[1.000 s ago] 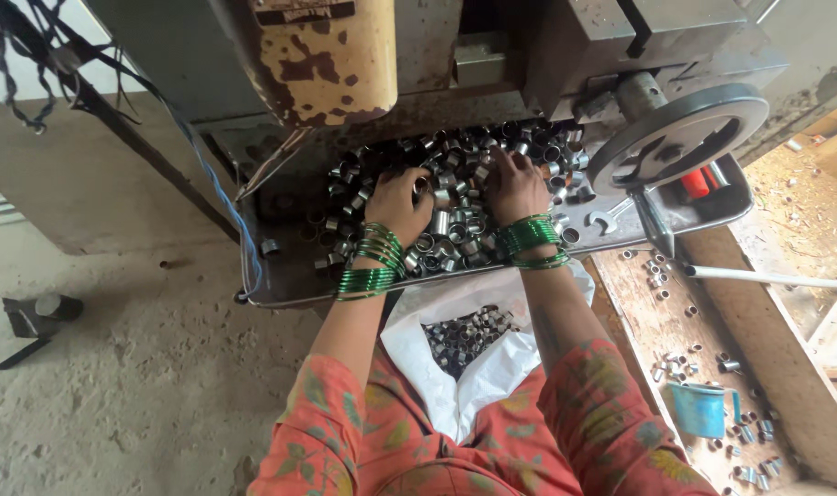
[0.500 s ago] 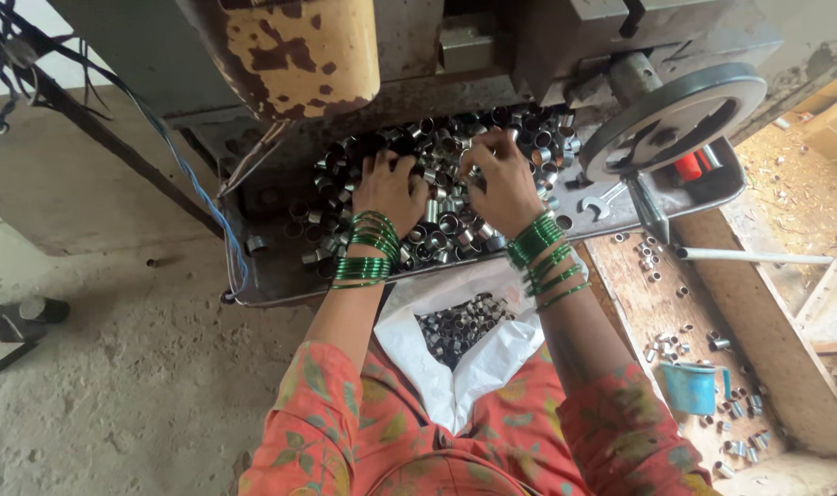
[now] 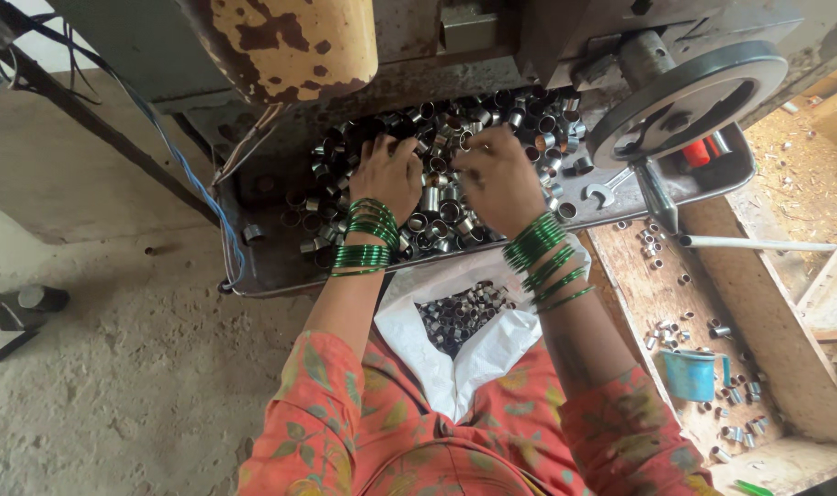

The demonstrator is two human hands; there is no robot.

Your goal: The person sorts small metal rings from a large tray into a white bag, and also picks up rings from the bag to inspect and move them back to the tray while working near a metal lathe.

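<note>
Head view, looking down: both hands lie palm-down in a heap of short shiny metal ring sleeves (image 3: 441,197) filling a grey steel tray (image 3: 271,266) at the foot of a machine. Left hand (image 3: 388,174) has fingers spread flat over the sleeves; right hand (image 3: 497,179) has fingers curled into the pile. Fingertips are buried, so whether either grips a sleeve cannot be told. Hands sit near each other, not touching. Stacked green bangles (image 3: 363,237) ring both wrists. Just below the tray rim, a white plastic sack (image 3: 492,344) stands open, more sleeves inside. Machine top and grey handwheel (image 3: 685,101) are cut off by the frame edge.
</note>
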